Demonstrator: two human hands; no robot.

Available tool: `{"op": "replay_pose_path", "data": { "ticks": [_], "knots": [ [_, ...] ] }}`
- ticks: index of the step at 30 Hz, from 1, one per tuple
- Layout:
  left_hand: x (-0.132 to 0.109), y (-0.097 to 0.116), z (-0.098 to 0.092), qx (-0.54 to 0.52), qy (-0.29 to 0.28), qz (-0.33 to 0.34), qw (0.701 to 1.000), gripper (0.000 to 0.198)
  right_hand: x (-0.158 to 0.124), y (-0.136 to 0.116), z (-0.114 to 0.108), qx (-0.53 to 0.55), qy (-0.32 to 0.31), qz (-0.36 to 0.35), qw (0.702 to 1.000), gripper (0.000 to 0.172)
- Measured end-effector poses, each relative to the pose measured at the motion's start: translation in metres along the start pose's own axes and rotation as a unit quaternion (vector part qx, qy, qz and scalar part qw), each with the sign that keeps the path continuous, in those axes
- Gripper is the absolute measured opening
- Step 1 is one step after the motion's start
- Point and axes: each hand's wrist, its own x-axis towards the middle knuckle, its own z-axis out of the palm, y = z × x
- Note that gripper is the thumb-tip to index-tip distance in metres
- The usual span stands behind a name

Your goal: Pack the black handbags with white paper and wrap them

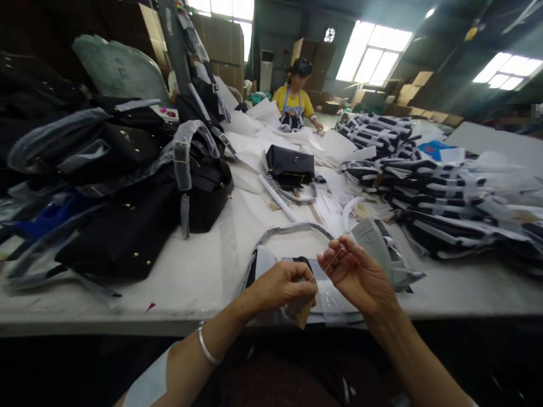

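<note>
My left hand is closed in a pinch on a thin, pale cord. Below its fingers hangs a small tan tag. My right hand, palm partly turned up, pinches the cord's other end between thumb and fingertips. Both hands are over a bag at the table's front edge, partly hidden by them. Its handle is wrapped in clear film and arches behind my hands. Clear plastic hangs beside the tag.
Black bags are heaped at the left of the white table. More wrapped bags are stacked at the right. A black bag stands farther back, near white paper sheets. A person in yellow works across the table.
</note>
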Motion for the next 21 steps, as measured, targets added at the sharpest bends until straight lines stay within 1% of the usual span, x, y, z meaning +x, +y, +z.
{"op": "replay_pose_path", "data": {
  "ticks": [2, 3, 4, 5, 6, 7, 8, 9, 10, 11, 12, 14, 15, 17, 21],
  "knots": [
    [-0.001, -0.004, -0.003, 0.012, -0.015, 0.001, 1.000, 0.023, 0.012, 0.004, 0.009, -0.057, -0.010, 0.009, 0.998, 0.020],
    [-0.002, -0.004, -0.007, 0.030, -0.012, 0.014, 0.999, 0.021, 0.020, 0.006, 0.014, -0.091, -0.021, 0.016, 0.995, 0.023],
    [-0.002, -0.004, -0.014, 0.056, 0.006, 0.032, 0.998, 0.021, 0.029, 0.009, 0.018, -0.131, -0.033, 0.024, 0.991, 0.027],
    [-0.002, -0.003, -0.024, 0.085, 0.041, 0.053, 0.994, 0.022, 0.038, 0.012, 0.022, -0.175, -0.045, 0.031, 0.983, 0.030],
    [-0.002, -0.002, -0.037, 0.121, 0.094, 0.070, 0.986, 0.023, 0.049, 0.016, 0.025, -0.219, -0.056, 0.039, 0.973, 0.032],
    [-0.001, -0.002, -0.051, 0.165, 0.156, 0.078, 0.971, 0.024, 0.060, 0.020, 0.026, -0.258, -0.066, 0.049, 0.963, 0.032],
    [0.001, -0.003, -0.068, 0.222, 0.229, 0.074, 0.945, 0.025, 0.072, 0.025, 0.027, -0.290, -0.073, 0.065, 0.952, 0.030],
    [0.004, -0.006, -0.084, 0.287, 0.289, 0.049, 0.912, 0.024, 0.085, 0.030, 0.027, -0.313, -0.077, 0.087, 0.943, 0.027],
    [0.007, -0.010, -0.100, 0.342, 0.323, 0.004, 0.883, 0.023, 0.097, 0.035, 0.027, -0.328, -0.079, 0.117, 0.934, 0.023],
    [0.012, -0.015, -0.114, 0.359, 0.328, -0.025, 0.873, 0.022, 0.109, 0.041, 0.026, -0.335, -0.080, 0.154, 0.926, 0.019],
    [0.016, -0.021, -0.125, 0.368, 0.321, -0.047, 0.872, 0.020, 0.120, 0.047, 0.024, -0.338, -0.082, 0.195, 0.917, 0.015],
    [0.025, -0.034, -0.140, 0.358, 0.288, -0.069, 0.886, 0.020, 0.139, 0.059, 0.022, -0.341, -0.090, 0.270, 0.896, 0.008],
    [0.030, -0.039, -0.144, 0.349, 0.271, -0.070, 0.894, 0.021, 0.147, 0.064, 0.021, -0.342, -0.095, 0.300, 0.886, 0.005],
    [0.037, -0.046, -0.146, 0.328, 0.248, -0.062, 0.909, 0.023, 0.160, 0.073, 0.021, -0.341, -0.110, 0.342, 0.869, 0.007],
    [0.042, -0.053, -0.146, 0.265, 0.221, -0.044, 0.938, 0.026, 0.175, 0.082, 0.023, -0.317, -0.148, 0.390, 0.852, 0.014]
  ]
}}
